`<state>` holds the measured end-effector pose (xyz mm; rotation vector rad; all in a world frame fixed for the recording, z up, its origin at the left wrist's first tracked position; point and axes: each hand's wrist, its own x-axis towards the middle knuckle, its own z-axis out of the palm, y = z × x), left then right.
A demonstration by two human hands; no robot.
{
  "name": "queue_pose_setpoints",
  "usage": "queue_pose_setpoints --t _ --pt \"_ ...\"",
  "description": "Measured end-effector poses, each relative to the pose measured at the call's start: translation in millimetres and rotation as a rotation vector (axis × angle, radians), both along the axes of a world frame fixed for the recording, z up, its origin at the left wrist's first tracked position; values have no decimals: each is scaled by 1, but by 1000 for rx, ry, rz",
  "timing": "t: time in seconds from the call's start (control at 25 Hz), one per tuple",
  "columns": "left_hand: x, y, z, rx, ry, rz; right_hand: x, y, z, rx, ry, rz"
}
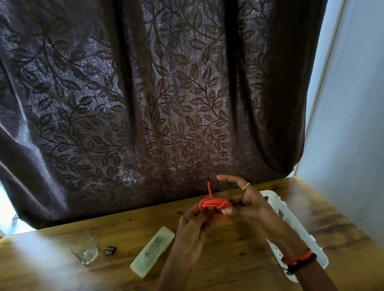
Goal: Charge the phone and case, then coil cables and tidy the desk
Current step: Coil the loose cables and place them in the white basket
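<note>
A red cable is bundled into a small coil and held in the air above the wooden desk. My left hand pinches the coil's left end from below. My right hand grips its right end, with the forefinger stretched out and a ring on one finger. One loose end of the cable sticks straight up, and a short loop hangs below the coil. No phone shows in this view.
A white power strip lies under my right forearm along the desk's right side. A pale green case, a glass tumbler, a small dark clip and small items at the front edge lie to the left. A dark leaf-patterned curtain hangs behind.
</note>
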<state>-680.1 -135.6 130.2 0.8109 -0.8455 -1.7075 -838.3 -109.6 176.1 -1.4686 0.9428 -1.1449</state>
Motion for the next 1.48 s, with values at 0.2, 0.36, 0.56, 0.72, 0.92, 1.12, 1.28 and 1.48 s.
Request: queue_pose_setpoints --t 0.2,0.36,0.56,0.72,0.92,1.12,1.28,1.48 --pt "-6 -4 2 -87 -72 113 18 -10 -6 -130 315 -382" --pt "-7 -4 1 -109 -162 250 40 1 -19 -92 303 -758" --pt "-6 3 -4 -256 -668 169 36 4 -22 -94 478 -719" --pt "-3 15 9 -329 -1151 88 24 -4 -11 -159 688 -680" --pt "8 17 36 -622 -1395 85 22 -16 -23 -315 1015 -471" --pt "18 0 38 -596 -1267 -24 31 -17 -16 -297 727 -485" --pt "20 -3 31 -610 -1202 8 18 -16 -1 24 702 -355" --pt "14 -2 16 -649 -1177 126 4 -20 16 4 823 -234"
